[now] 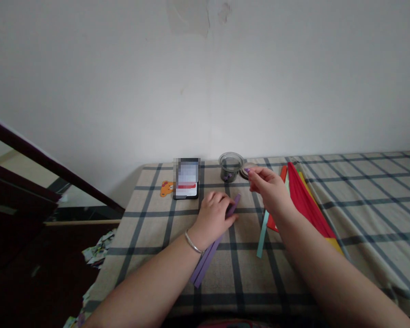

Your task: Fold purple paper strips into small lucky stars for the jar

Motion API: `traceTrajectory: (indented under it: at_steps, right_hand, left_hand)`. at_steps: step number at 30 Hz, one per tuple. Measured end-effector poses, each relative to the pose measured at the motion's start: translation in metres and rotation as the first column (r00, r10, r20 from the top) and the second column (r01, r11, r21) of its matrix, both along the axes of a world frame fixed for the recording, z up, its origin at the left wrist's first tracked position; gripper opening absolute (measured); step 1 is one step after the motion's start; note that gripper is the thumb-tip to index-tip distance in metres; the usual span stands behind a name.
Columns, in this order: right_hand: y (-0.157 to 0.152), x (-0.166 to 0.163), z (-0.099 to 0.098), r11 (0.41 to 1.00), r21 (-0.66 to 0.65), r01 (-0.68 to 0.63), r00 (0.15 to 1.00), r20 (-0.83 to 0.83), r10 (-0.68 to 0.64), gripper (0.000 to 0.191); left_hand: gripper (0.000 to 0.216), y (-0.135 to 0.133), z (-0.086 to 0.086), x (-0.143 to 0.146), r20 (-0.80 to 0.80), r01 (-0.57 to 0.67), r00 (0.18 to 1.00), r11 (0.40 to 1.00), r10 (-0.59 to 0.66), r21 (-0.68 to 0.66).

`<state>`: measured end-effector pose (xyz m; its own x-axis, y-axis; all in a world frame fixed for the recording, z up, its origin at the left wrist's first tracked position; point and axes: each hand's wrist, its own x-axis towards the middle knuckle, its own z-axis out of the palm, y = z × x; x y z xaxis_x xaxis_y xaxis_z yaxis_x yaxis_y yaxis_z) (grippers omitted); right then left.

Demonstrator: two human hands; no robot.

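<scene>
So the right hand (269, 187) is pinching a tiny purple piece (248, 170) in its grip, just beside a clear cup (231, 169) that's already holding some purple bits. The left hand (217, 212) is curling over some long purple strips (207, 262); can't tell whether that grip is pinching or just pressing. Everything's sitting on a tabletop (123, 264) wearing a beige cloth (379, 218) with dark checks, which is rucking up a bit at the lower right. A phone (187, 191) is lying near the far left corner, and bright red material (305, 200) is spreading out to the right. Behind, a whitish wall (89, 91) is showing scuffs up top. Over left, a dark rail (54, 155) is slanting down, and paper scraps (100, 248) are littering the dark floor (51, 259).
</scene>
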<state>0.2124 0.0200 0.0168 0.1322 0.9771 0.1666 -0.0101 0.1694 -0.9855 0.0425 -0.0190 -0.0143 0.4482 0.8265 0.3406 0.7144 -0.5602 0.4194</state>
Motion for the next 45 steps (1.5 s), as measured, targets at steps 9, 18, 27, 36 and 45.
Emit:
traceTrajectory:
  at_steps: [9,18,27,36,45]
  right_hand:
    - [0.026,-0.005,0.006,0.97,0.209,0.127,0.882,0.424,-0.207,0.026]
    - [0.019,-0.007,-0.002,0.972,0.23,0.042,0.831,0.532,-0.161,0.025]
    - [-0.01,0.005,-0.014,0.977,0.213,-0.014,0.769,0.627,-0.126,0.017]
    - [-0.005,0.016,-0.034,0.929,0.232,-0.288,0.538,0.842,-0.044,0.032]
    - [-0.003,0.017,-0.041,0.917,0.217,-0.335,0.492,0.87,-0.027,0.028]
  left_hand:
    - [0.014,-0.001,-0.001,0.001,-0.059,-0.039,0.997,0.999,0.04,0.018]
    - [0.004,-0.001,0.004,-0.001,-0.176,-0.053,0.982,0.995,0.067,0.08]
    - [0.004,-0.001,0.004,0.002,-0.204,-0.095,0.972,0.991,0.114,0.098]
    - [0.021,0.002,0.001,0.0,-0.11,-0.085,0.99,0.995,0.09,0.051]
    - [0.021,0.003,0.002,-0.001,-0.076,-0.093,0.993,0.995,0.094,0.019]
